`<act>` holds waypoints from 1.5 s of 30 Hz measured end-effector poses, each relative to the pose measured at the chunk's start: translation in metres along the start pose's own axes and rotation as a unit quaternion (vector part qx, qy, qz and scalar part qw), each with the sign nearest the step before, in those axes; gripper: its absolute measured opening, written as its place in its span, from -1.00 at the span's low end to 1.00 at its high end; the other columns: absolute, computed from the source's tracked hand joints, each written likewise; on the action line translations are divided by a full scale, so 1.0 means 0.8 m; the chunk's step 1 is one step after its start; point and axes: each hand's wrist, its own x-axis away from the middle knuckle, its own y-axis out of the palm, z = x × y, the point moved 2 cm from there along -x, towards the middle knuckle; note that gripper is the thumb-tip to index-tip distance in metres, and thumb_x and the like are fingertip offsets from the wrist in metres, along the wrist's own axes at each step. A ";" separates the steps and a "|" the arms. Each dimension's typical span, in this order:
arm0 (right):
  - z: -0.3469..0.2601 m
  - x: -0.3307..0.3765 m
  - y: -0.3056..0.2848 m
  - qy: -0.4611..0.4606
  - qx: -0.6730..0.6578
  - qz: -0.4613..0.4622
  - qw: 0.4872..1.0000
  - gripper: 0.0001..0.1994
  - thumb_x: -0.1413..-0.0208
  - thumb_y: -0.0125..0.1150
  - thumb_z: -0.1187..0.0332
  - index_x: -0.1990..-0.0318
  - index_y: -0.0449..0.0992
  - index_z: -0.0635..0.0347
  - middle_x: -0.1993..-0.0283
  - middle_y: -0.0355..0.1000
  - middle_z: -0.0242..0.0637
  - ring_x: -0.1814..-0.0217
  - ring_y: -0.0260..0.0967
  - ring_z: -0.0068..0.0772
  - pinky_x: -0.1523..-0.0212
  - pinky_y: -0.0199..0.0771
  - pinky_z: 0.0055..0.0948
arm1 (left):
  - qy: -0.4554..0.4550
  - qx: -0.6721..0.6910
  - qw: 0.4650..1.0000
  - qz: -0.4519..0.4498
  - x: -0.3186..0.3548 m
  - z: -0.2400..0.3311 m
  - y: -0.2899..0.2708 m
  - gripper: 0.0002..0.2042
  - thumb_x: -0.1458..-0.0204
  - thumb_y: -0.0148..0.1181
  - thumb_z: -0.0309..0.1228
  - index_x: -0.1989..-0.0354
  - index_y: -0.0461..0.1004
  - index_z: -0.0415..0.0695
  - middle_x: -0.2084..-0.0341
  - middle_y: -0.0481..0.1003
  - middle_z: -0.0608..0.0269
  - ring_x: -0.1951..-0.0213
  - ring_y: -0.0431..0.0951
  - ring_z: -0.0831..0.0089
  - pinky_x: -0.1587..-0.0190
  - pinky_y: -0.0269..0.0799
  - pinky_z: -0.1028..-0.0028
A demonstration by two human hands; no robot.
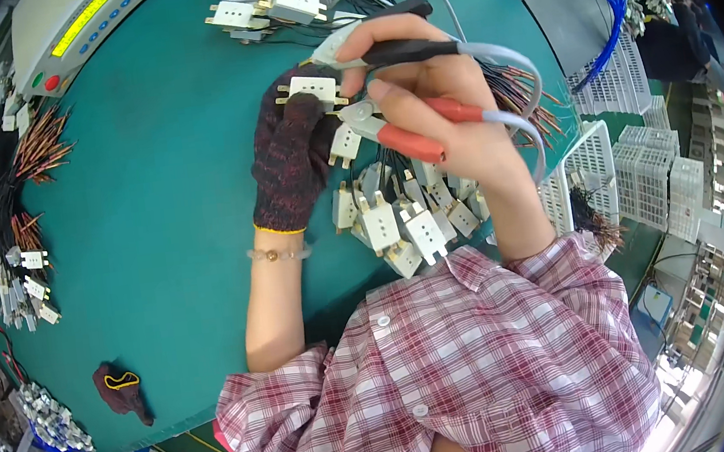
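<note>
A cream plastic connector block with metal tabs is held near the centre of the green table, towards twelve o'clock, pinched in the fingers of the left hand, which is covered by a dark speckled knit glove with a yellow cuff. The right hand, bare, is closed around two clip probes: a black-handled one at the top and a red-handled one below it, both trailing grey cables. The pale tip of the black probe is seen touching the block's upper right edge, and the red probe's tip is placed just beside the block's lower right corner. A second cream connector is seen hanging just below the held block, at six o'clock from it. A heap of similar connectors is laid on the table under the right wrist, at five o'clock from the block. More wired connectors are gathered at twelve o'clock. A grey test unit with a yellow strip and coloured buttons is set at ten o'clock. Bundles of black wires with copper ends are spread along the table's nine o'clock edge. A spare dark glove is left at seven o'clock. White plastic crates are stacked beyond the table at three o'clock.
</note>
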 end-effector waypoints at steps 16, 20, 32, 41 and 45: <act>0.049 -0.043 -0.045 0.042 0.037 -0.106 0.993 -0.73 0.12 -0.02 0.52 0.20 0.43 0.28 0.33 0.39 -0.42 0.52 0.11 -0.76 0.47 0.13 -0.71 | -0.089 -0.065 0.992 -0.059 -0.018 0.001 -0.013 -0.52 -0.16 -0.02 -0.13 -0.12 0.28 -0.23 0.12 0.43 0.22 0.15 0.42 0.51 0.13 0.34 0.54; 0.038 -0.046 -0.044 0.082 0.053 -0.120 0.988 -0.74 0.10 -0.02 0.54 0.18 0.43 0.26 0.34 0.41 -0.39 0.50 0.16 -0.77 0.46 0.14 -0.72 | -0.086 -0.109 0.989 -0.052 -0.018 0.002 -0.015 -0.56 -0.16 -0.01 -0.15 -0.10 0.32 -0.19 0.16 0.45 0.25 0.19 0.42 0.53 0.18 0.34 0.56; 0.024 -0.047 -0.035 0.079 0.032 -0.139 0.987 -0.74 0.10 0.03 0.57 0.18 0.45 0.20 0.41 0.39 -0.35 0.57 0.31 -0.66 0.50 0.38 -0.67 | -0.049 -0.387 0.920 0.029 0.009 0.032 -0.005 -0.64 -0.11 0.09 -0.27 -0.07 0.38 -0.11 0.35 0.50 0.40 0.49 0.34 0.71 0.51 0.24 0.64; 0.051 -0.037 -0.043 0.018 0.115 -0.128 0.985 -0.83 0.08 0.07 0.56 0.28 0.43 0.25 0.42 0.39 -0.32 0.54 0.31 -0.62 0.47 0.31 -0.62 | -0.105 -0.326 0.939 -0.009 0.004 0.027 0.000 -0.56 -0.10 0.11 -0.23 -0.11 0.29 -0.19 0.27 0.46 0.31 0.34 0.41 0.57 0.30 0.36 0.55; 0.019 -0.039 -0.052 0.079 -0.022 -0.099 0.992 -0.81 0.04 0.04 0.55 0.22 0.41 0.30 0.37 0.41 -0.25 0.59 0.38 -0.52 0.62 0.34 -0.60 | -0.042 -0.160 0.986 -0.026 0.015 0.037 0.024 -0.55 -0.10 0.10 -0.26 -0.10 0.28 -0.27 0.22 0.46 0.25 0.27 0.44 0.53 0.26 0.37 0.51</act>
